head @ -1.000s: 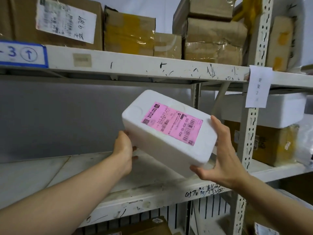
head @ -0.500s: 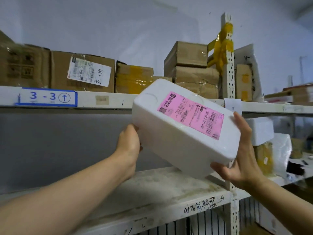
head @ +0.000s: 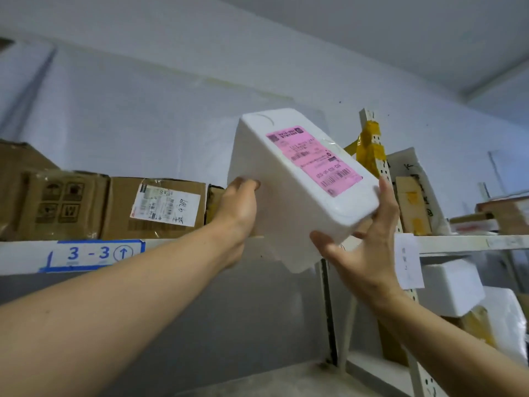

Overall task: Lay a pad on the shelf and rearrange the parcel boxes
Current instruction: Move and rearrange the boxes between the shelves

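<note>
White-painted walls and a pale ceiling back a metal storage rack whose upper shelf carries a row of cardboard parcels: a brown carton with a white shipping label sits just beside a film-wrapped carton printed with handling symbols, and a blue-edged "3-3" tag is stuck on the shelf edge below them. A perforated upright wound with yellow tape rises to the right, and beyond it more white foam boxes sit on a lower level. Held up in front of all this is a white foam parcel box with a pink shipping label, tilted so its far end points up toward the wall; it is clear of any shelf surface and carried wholly by the person. The left hand grips the box's left side with fingers curled round the edge, while the right hand cradles the near lower corner, thumb beneath and fingers spread up the end face. No pad is visible on any shelf from this angle. The step in hand looks like the rearranging part: lifting this box toward the upper shelf. The next move probably calls for levelling the box, raising it above the shelf lip, and sliding it into the gap right of the labelled carton, watching the taped upright and the neighbouring parcels.
</note>
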